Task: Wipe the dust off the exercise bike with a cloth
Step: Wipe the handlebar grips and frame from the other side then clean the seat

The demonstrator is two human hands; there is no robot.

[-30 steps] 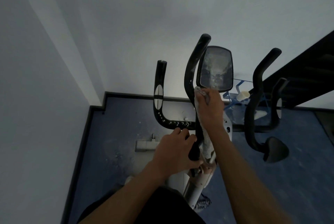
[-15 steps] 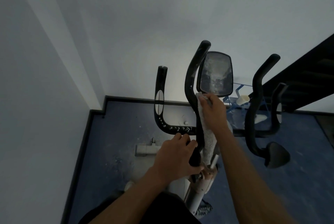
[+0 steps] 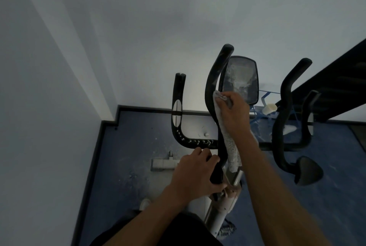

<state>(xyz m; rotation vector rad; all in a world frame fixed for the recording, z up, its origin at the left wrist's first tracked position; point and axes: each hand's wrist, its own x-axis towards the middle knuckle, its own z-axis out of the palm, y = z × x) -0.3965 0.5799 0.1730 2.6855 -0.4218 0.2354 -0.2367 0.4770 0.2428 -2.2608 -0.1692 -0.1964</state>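
Observation:
The exercise bike stands in front of me with black curved handlebars and a dusty console screen [image 3: 240,79]. My left hand [image 3: 195,174] grips the lower part of the tall black handle [image 3: 214,75] near the centre post. My right hand [image 3: 233,113] holds a pale cloth [image 3: 230,146] against that handle, just below the console. The cloth hangs down along the handle toward the post. White dust specks cover the left handlebar's bend [image 3: 198,142].
A white wall corner closes in on the left and behind the bike. The blue floor [image 3: 126,156] is dusty. A blue wire rack [image 3: 263,111] with a white object sits behind the bike. Right handlebars [image 3: 283,111] and a dark sloping structure [image 3: 336,79] stand at right.
My right hand and the cloth slid up the tall handle toward the console. My left hand kept its grip low on the handle. The view tilted slightly.

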